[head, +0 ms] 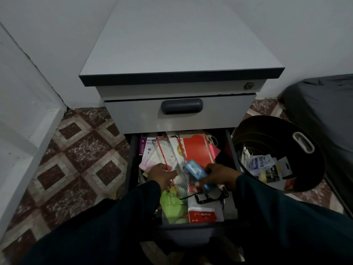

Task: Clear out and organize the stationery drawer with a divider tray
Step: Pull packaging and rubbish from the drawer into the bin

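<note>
The drawer (pixel 133 169) stands pulled out from the grey cabinet (pixel 179 54), crammed with packets and cards. Both hands are down inside it. The right hand (pixel 219 175) grips a small blue box (pixel 194 169) over the middle of the drawer. The left hand (pixel 161 175), beside it, pinches a clear sleeve with a red edge (pixel 172 161). Just right of the drawer sits a black bin (pixel 305 159) holding discarded packaging.

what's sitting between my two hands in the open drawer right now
In the head view, between the left hand and right hand lie a clear red-edged packet and the small blue box the right hand holds.
</note>
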